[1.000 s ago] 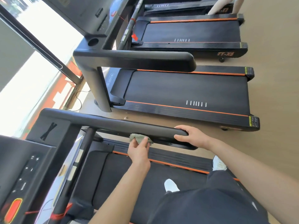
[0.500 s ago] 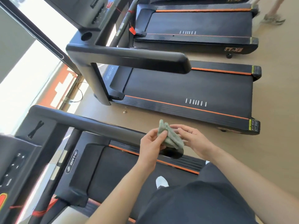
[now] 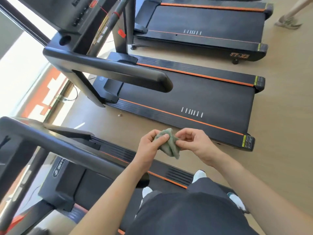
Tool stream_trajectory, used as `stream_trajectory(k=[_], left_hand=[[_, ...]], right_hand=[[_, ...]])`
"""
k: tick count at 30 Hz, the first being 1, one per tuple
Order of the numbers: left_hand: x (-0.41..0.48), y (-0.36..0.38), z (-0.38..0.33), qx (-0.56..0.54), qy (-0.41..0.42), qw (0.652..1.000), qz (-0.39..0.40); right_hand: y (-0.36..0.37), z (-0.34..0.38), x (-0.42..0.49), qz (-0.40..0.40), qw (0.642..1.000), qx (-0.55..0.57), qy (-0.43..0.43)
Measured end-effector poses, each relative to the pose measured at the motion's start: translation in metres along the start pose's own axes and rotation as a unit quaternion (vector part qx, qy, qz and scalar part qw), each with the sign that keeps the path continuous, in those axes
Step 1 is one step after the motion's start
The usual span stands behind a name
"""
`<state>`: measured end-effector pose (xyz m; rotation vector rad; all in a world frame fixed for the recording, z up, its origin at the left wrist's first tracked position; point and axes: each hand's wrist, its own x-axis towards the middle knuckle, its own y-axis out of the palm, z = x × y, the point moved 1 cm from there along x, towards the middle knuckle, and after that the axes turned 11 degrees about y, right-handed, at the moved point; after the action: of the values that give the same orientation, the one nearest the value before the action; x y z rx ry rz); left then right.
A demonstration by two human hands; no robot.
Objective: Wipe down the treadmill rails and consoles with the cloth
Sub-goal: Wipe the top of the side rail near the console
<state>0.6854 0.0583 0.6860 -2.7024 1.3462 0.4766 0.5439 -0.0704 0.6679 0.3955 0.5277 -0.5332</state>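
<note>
Cloth (image 3: pixel 169 147), grey-green and bunched, is held in the air between both hands, clear of the near treadmill's handrail (image 3: pixel 71 146) and above that machine's ribbed side strip (image 3: pixel 116 150). Its long axis runs slantwise, upper end by the left thumb, lower end hanging toward the person. Left hand (image 3: pixel 149 145) grip: fingers curled round the cloth's upper part, thumb pressed on its face; right hand (image 3: pixel 194 143) grip: thumb and forefinger pinch the cloth's right edge, remaining fingers loosely curled.
</note>
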Motion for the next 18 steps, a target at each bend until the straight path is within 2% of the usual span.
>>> stream_trajectory(k=[2,7,11,15,16,18], left_hand=[[0.011,0.015,-0.005,0.010,-0.001,1.000,-0.007],[0.032,0.022,-0.005,0.125,0.024,0.991,-0.050],[0.053,0.025,0.001,0.281,0.032,0.957,-0.068],[0.072,0.024,0.001,0.420,-0.043,0.905,0.047],[0.077,0.025,0.000,0.422,-0.041,0.903,0.069],[0.085,0.032,-0.008,0.374,0.008,0.921,0.108]], right_hand=[[-0.029,0.015,0.002,-0.019,0.999,-0.038,-0.005],[-0.069,0.034,0.019,-0.091,0.977,-0.192,-0.024],[-0.079,0.052,0.027,-0.130,0.959,-0.247,-0.045],[-0.071,0.070,0.029,-0.089,0.958,-0.263,-0.076],[-0.068,0.074,0.029,-0.075,0.956,-0.273,-0.073],[-0.065,0.082,0.030,-0.057,0.951,-0.295,-0.068]])
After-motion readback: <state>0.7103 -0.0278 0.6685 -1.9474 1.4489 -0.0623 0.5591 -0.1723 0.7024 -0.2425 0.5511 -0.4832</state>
